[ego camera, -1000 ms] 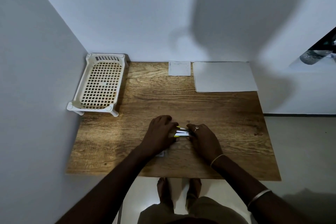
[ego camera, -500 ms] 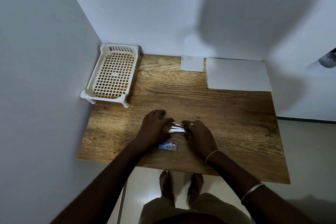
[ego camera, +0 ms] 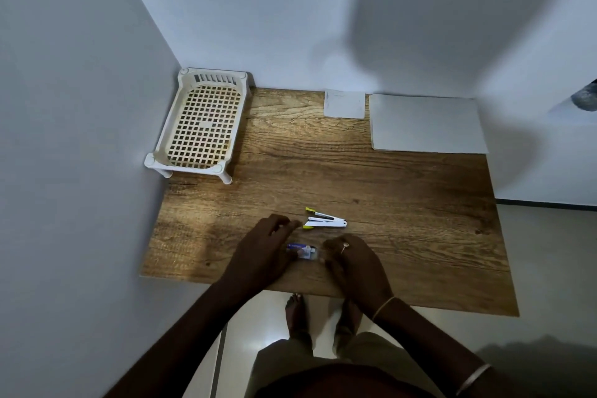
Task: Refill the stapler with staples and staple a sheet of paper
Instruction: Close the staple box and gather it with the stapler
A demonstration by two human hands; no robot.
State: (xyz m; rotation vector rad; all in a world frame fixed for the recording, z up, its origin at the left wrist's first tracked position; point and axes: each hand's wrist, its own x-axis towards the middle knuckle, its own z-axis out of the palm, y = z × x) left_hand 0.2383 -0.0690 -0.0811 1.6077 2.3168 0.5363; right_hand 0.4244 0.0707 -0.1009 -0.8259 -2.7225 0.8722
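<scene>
The small white stapler (ego camera: pixel 324 220) with yellow tips lies hinged open on the wooden table (ego camera: pixel 403 203), with neither hand on it. Just in front of it sits a small blue and white staple box (ego camera: pixel 302 250), flat on the table between my hands. My left hand (ego camera: pixel 265 245) lies to the left of the box with relaxed fingers, its thumb against the box's left end. My right hand (ego camera: pixel 353 257), wearing a ring, has curled fingertips at the box's right end. White paper sheets (ego camera: pixel 426 123) lie at the table's back right.
A cream lattice tray (ego camera: pixel 202 126) on short legs stands at the back left against the wall. A small white paper square (ego camera: pixel 344 103) lies at the back centre. Walls close the left and back sides. My feet (ego camera: pixel 297 313) show below the table's front edge.
Both hands have let go of the stapler, which now lies open on the table. They have dropped back toward me to the staple box. The camera has also shifted.
</scene>
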